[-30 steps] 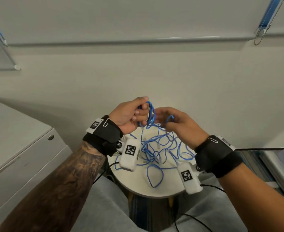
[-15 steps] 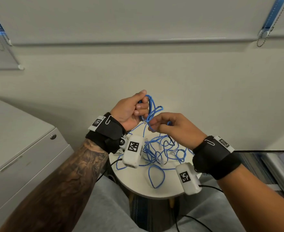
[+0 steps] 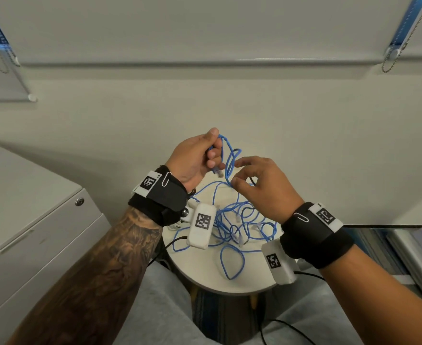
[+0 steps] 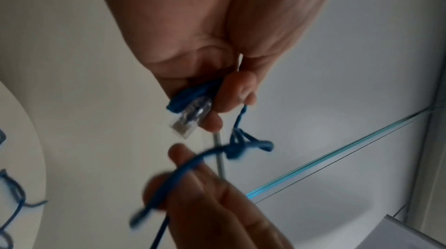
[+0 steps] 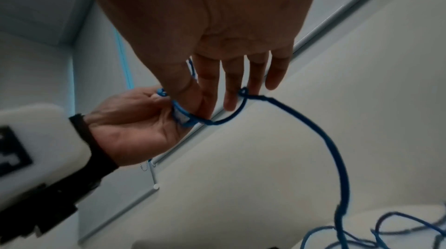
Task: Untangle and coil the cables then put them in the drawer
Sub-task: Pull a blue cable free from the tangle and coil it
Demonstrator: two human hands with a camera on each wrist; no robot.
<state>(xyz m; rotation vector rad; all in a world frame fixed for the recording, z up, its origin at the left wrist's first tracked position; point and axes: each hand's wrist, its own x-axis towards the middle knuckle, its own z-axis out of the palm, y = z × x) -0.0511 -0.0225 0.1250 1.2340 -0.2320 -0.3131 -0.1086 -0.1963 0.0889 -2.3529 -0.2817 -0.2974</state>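
Observation:
Thin blue network cables (image 3: 242, 225) lie tangled on a small round white table (image 3: 230, 290). Above the tangle my left hand (image 3: 213, 155) grips a few loops of one blue cable (image 3: 227, 158), and its clear plug (image 4: 190, 117) sticks out below the curled fingers. Close on the right, my right hand (image 3: 236, 173) pinches a strand of the same cable between thumb and forefinger. In the right wrist view that strand (image 5: 325, 138) runs past the right hand's fingers (image 5: 231, 89) and arcs down to the pile. The drawers are in a grey cabinet (image 3: 30, 220) at the left, all closed.
The cabinet has a round lock (image 3: 79, 201) on its top drawer front. A plain wall stands behind the table, with window blind cords (image 3: 389, 61) hanging at both upper corners. My lap, in grey trousers, is right under the table's near edge.
My left hand has lifted a little with its loops. My right hand has moved left to the left hand, bringing a strand up from the pile.

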